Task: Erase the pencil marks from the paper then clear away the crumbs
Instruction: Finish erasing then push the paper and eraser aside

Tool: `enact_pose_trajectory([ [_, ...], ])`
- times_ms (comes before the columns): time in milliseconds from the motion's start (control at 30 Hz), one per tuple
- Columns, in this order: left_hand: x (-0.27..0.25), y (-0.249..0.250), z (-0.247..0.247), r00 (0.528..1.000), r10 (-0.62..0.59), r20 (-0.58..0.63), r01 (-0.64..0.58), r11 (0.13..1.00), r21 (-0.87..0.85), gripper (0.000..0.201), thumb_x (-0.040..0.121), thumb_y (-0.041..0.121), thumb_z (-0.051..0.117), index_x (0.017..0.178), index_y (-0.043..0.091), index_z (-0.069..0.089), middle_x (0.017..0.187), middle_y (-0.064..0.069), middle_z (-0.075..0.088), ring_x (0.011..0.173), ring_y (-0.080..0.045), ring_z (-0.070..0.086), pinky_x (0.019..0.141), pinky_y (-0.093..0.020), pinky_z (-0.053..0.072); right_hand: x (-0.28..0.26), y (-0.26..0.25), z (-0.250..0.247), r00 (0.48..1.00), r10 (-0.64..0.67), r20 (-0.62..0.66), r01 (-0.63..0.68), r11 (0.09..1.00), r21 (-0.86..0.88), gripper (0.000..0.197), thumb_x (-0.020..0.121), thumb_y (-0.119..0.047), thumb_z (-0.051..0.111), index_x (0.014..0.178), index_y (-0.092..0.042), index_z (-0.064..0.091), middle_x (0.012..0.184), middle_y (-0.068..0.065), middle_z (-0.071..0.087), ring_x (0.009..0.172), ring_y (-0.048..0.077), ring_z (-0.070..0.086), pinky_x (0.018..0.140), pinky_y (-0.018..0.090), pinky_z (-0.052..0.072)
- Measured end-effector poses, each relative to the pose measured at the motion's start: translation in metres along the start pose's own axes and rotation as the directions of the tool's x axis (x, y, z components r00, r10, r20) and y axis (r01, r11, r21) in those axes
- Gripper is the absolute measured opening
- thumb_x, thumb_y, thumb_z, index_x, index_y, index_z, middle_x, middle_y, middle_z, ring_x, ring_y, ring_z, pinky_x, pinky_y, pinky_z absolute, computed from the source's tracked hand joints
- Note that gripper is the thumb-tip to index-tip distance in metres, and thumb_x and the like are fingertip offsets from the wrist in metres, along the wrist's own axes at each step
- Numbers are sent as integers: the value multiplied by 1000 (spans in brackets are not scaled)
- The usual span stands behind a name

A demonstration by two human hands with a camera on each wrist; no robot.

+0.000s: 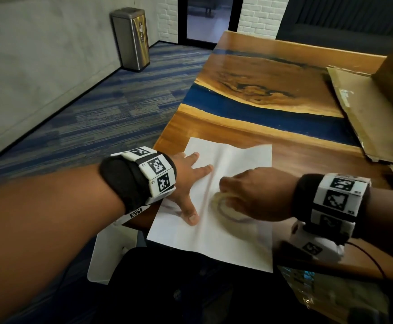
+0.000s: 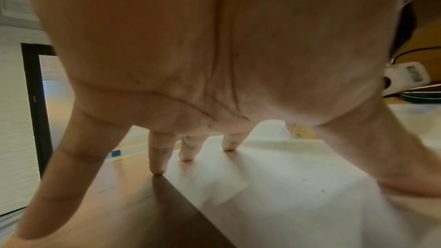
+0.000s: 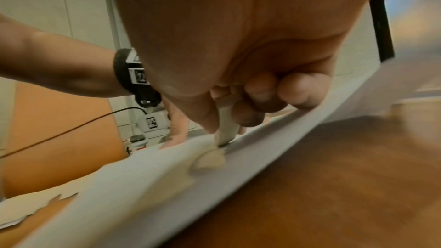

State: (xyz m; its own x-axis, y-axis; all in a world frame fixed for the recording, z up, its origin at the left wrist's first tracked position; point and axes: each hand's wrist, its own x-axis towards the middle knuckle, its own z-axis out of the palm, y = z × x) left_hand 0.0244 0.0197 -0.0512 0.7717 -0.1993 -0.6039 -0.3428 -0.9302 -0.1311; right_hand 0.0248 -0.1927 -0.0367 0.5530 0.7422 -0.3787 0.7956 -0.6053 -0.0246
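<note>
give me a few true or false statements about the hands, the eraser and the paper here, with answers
1. The left hand lies spread with straight fingers on the paper. True.
2. The right hand is empty. False: it pinches a pale eraser whose tip meets the paper.
3. Pencil marks still show on the paper. True: a curved line shows beside the right hand.
4. The paper lies on the carpet. False: it lies on the wooden table.
5. A metal bin stands on the table. False: it stands on the floor by the wall.
</note>
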Motion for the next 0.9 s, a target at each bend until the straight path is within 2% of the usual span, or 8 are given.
enact_pose_trajectory([
  [133, 0, 0, 0, 1000, -2, 0, 2, 1000, -1, 144, 52, 87, 71, 153, 41, -20, 166, -6, -20, 153, -34, -2, 119, -58, 21, 0, 39, -16, 956, 286, -64, -293, 944, -152, 27, 98, -48, 35, 104, -25, 49, 87, -2, 60, 75, 19, 57, 69, 40, 54],
  [167, 0, -1, 0, 1000, -3, -3, 3, 1000, 0, 144, 51, 87, 71, 153, 41, -20, 166, -5, -20, 153, -34, -3, 119, -58, 21, -3, 42, -17, 953, 293, -79, -302, 943, -141, 27, 99, -47, 35, 104, -26, 50, 86, -3, 60, 74, 18, 56, 67, 38, 53],
  [333, 0, -1, 1, 1000, 8, 5, -8, 1000, -2, 144, 52, 87, 69, 153, 40, -21, 165, -3, -22, 153, -31, -6, 119, -59, 20, -8, -9, 2, 996, -92, 2, 92, 995, 28, 29, 100, -52, 34, 114, -30, 48, 99, -4, 64, 82, 21, 61, 73, 40, 54],
  [400, -2, -2, 1, 1000, 8, 1, -8, 1000, 4, 144, 52, 88, 68, 154, 38, -21, 166, -4, -21, 153, -32, -5, 119, -58, 19, 8, 9, 0, 999, 52, -15, -52, 998, -43, 27, 100, -50, 35, 114, -30, 46, 99, -3, 64, 83, 24, 61, 74, 41, 55],
  [500, -4, -1, 0, 1000, 5, -4, -5, 1000, 17, 142, 54, 88, 67, 155, 36, -20, 166, -5, -20, 153, -33, -2, 118, -57, 19, 23, 44, -10, 949, 297, -108, -308, 946, -99, 29, 100, -48, 34, 108, -24, 48, 87, -1, 61, 76, 22, 58, 73, 44, 56],
  [667, -2, -2, 1, 1000, 12, -11, -12, 1000, 3, 143, 54, 87, 68, 154, 37, -20, 166, -4, -21, 153, -33, -5, 120, -57, 17, 20, 4, -2, 995, 96, -9, -96, 995, -34, 29, 102, -47, 33, 120, -25, 43, 102, -1, 61, 84, 24, 58, 69, 37, 48],
  [800, -3, -4, 3, 1000, 4, -6, -4, 1000, -22, 140, 54, 89, 67, 154, 40, -19, 166, -1, -21, 153, -31, -6, 120, -58, 15, 25, 54, -9, 930, 356, -94, -358, 934, -4, 24, 102, -45, 33, 102, -27, 48, 92, -2, 63, 76, 18, 57, 63, 32, 43],
  [900, -7, -8, 3, 998, 23, -64, -30, 994, -107, 116, 71, 82, 60, 158, 39, -2, 168, 0, -8, 154, -28, 1, 121, -54, 16, 12, 86, -5, 898, 426, -108, -422, 905, 63, 18, 102, -41, 40, 101, -29, 53, 91, -4, 63, 79, 15, 57, 61, 30, 41],
])
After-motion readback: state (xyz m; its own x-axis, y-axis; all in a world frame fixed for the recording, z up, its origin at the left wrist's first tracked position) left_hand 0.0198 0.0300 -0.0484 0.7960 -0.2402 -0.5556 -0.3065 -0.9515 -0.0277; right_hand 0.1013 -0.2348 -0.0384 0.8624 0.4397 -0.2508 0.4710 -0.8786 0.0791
